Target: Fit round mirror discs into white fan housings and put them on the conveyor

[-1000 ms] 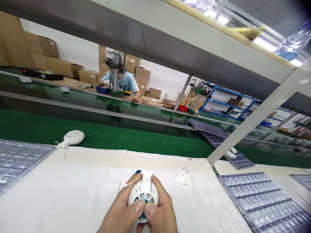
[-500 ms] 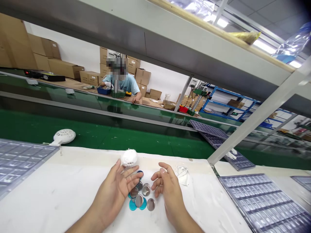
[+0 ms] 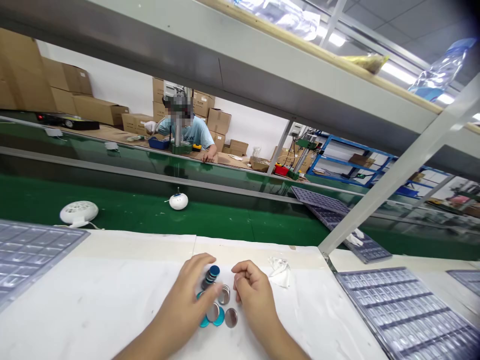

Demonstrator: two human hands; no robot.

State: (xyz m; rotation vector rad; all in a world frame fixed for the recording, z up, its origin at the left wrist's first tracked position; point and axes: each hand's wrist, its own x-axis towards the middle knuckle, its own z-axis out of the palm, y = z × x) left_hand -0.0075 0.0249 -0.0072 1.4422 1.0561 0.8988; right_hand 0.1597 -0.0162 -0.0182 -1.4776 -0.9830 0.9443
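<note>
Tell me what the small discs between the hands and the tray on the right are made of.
The silver discs look like metal, perhaps steel or aluminium: their smooth faces shine and reflect light. The teal discs are glossy, but could be coated metal or plastic. The tray looks like thin, clear moulded plastic, with see-through pockets and bright glare.

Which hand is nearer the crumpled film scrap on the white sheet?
Right. The right hand sits just left of the crumpled film scrap, not touching it; the left hand is farther left, beyond the metal discs.
</note>
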